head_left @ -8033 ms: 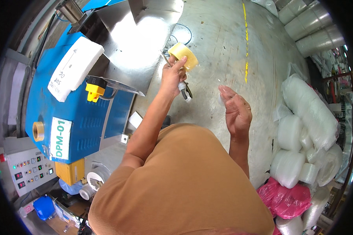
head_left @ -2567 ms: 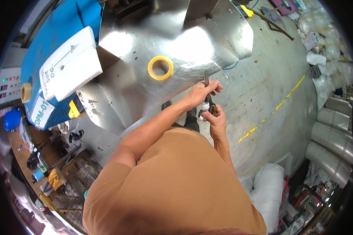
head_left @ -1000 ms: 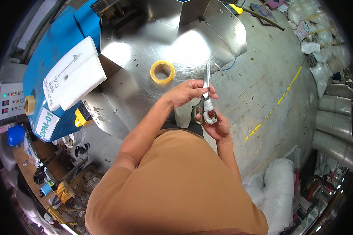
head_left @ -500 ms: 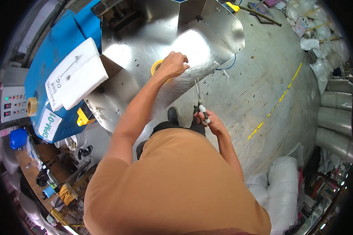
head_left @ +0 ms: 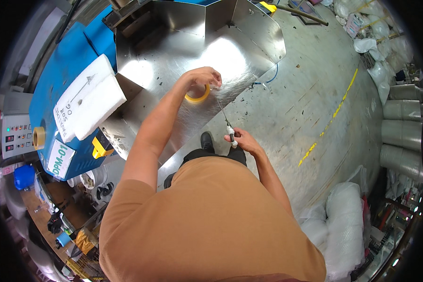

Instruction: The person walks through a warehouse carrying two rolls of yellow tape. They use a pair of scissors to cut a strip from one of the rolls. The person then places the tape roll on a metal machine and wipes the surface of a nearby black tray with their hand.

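The yellow adhesive-tape roll (head_left: pixel 199 99), a glossy ring partly covered by the left hand (head_left: pixel 204 76), lies on the scratched metal tray (head_left: pixel 167 51), just on the near side of that hand's curled fingers; whether they pinch anything I cannot tell. The right hand (head_left: pixel 242 139) grips white-wrapped scissors (head_left: pixel 230 130), pointing away from its fingers.

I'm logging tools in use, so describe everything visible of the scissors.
The scissors have slim, metallic-looking blades and a dark handle partly wrapped in white material. The right hand grips the handle. The blades point up and leftward in the picture, toward the left hand, their tips showing against the shiny metal tray. They appear nearly edge-on, so how far they are open cannot be told.
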{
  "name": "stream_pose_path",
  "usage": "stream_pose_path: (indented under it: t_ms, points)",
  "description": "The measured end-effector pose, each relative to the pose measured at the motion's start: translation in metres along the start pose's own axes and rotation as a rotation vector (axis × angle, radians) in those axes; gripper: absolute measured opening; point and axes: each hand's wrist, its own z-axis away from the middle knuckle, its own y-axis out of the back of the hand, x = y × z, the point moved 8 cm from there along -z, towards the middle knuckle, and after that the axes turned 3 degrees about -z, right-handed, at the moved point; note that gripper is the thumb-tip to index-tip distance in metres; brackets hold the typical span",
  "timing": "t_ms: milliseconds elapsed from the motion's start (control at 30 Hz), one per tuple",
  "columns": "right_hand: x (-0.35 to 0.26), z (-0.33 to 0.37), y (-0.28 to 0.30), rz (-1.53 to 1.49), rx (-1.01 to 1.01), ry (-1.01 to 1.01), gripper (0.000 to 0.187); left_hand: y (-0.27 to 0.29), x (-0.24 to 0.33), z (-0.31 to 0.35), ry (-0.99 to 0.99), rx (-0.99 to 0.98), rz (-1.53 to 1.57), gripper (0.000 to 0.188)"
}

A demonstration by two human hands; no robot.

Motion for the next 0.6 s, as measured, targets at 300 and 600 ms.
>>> stream_pose_path:
  t_ms: [300,600]
  points:
    - [-0.024,-0.022,0.014,0.118,0.029,0.014,0.074,0.01,-0.004,-0.003,0.107,0.136,0.176,0.032]
    - [-0.022,-0.058,0.021,0.091,0.001,-0.021,0.067,0.01,-0.007,-0.005,0.071,0.229,0.122,0.039]
